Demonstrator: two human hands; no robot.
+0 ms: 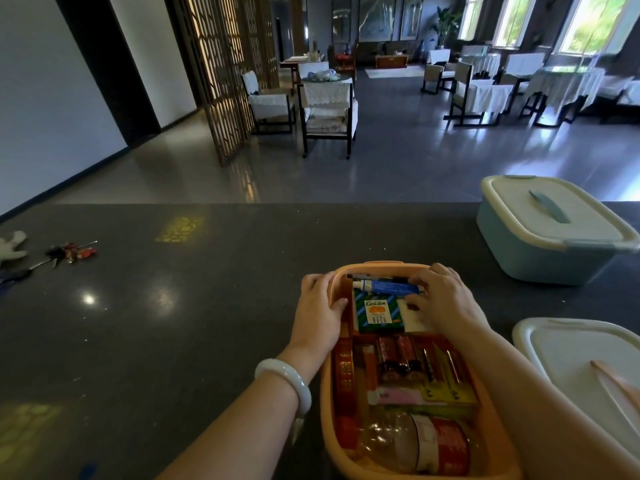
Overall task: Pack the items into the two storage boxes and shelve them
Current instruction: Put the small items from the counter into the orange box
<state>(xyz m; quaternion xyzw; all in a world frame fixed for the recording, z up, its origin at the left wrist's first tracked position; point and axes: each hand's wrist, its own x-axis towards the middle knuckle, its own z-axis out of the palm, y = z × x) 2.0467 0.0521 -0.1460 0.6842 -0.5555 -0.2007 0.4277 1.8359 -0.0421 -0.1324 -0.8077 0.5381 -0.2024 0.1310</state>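
An open orange storage box (327, 403) sits on the dark counter in front of me, holding batteries (398, 362), a green Golden packet (379, 311), a clear bottle with a red label (415, 441) and more. My left hand (320, 306) grips the box's left rim, thumb inside. My right hand (440, 296) reaches into the far end, its fingers pinching a blue tube (388, 285) that lies across the box. A blue storage box (540, 251) with its white lid on stands at the right.
A white lid (568, 355) with an orange handle lies at the right, next to the orange box. At the counter's far left lie a bunch of keys (71, 252) and a small plush toy (12, 245). Beyond the counter are chairs and tables.
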